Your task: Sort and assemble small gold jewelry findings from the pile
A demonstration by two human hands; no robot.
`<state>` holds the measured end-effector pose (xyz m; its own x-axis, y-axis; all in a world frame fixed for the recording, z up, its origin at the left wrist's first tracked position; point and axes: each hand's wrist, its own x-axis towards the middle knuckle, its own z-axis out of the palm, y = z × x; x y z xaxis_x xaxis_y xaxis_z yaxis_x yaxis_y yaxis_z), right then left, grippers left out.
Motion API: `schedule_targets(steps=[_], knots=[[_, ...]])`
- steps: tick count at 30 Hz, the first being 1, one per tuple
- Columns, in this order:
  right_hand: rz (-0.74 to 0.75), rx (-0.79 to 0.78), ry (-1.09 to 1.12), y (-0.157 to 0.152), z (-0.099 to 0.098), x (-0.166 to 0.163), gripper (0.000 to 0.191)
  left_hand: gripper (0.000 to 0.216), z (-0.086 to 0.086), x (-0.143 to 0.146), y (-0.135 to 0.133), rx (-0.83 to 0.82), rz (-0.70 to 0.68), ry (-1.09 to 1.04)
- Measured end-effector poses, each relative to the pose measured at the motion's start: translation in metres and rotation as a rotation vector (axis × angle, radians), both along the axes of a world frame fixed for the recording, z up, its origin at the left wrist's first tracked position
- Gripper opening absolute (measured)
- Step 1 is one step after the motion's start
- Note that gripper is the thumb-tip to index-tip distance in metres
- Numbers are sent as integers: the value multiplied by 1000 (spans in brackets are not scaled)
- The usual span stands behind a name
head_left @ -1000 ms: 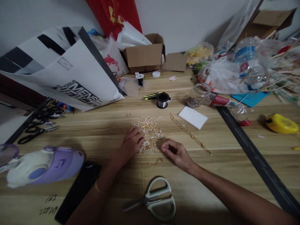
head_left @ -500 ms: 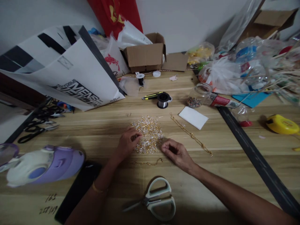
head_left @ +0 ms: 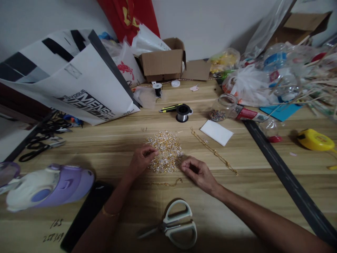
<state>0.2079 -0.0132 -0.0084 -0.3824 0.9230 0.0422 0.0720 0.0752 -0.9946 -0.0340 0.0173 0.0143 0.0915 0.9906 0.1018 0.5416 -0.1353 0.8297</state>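
Note:
A round pile of small gold and clear beads point(head_left: 167, 149) lies on the wooden table between my hands. At its left edge my left hand point(head_left: 143, 159) is closed, thumb and fingertips pinched together; whatever is in them is too small to name. My right hand point(head_left: 198, 173) curls beside the lower right edge of the pile, thumb and index finger pinched, their contents also too small to make out. A short gold chain point(head_left: 167, 183) lies just below the pile. To the right stretches a longer gold chain point(head_left: 214, 151).
White-handled scissors point(head_left: 180, 223) lie near the front. Behind the pile are a wire spool point(head_left: 182, 113), a yellow-black cutter point(head_left: 170, 108), a folded white paper point(head_left: 217, 132) and a bead jar point(head_left: 222, 107). A purple bottle point(head_left: 61, 184) lies left, a yellow tape measure point(head_left: 316, 140) right.
My left hand has shifted slightly left and its fingers have drawn closer together. The right hand stays practically in place beside the pile.

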Motion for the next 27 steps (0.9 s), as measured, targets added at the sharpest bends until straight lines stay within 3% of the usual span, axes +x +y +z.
schedule_targets(steps=[17, 27], knots=[[-4, 3, 17, -1, 2, 0, 26, 14, -1, 13, 2, 252, -266, 472], [6, 22, 8, 1, -1, 1, 24, 22, 5, 18, 6, 244, -407, 631]])
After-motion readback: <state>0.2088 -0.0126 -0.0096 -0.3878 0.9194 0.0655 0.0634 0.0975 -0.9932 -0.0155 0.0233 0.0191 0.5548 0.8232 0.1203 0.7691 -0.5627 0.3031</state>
